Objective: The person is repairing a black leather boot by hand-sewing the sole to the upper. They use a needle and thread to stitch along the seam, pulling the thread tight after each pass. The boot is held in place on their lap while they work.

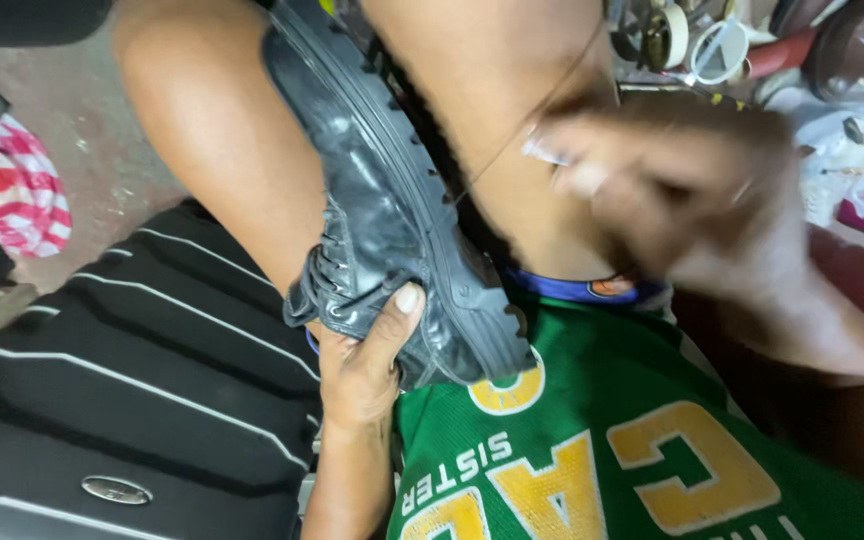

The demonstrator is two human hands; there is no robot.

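Gripping black shoe point(392, 210), left hand point(362, 365) closed

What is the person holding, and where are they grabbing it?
The left hand grips a black shoe at its laced upper, thumb on the side. The right hand is blurred; a thin thread seems pinched there, but that is unclear.

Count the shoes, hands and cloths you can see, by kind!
Black leather lace-up shoe: 1
Bare hands, the left hand gripping the shoe and the blurred right hand: 2
Pink-and-white striped cloth: 1
Total: 4
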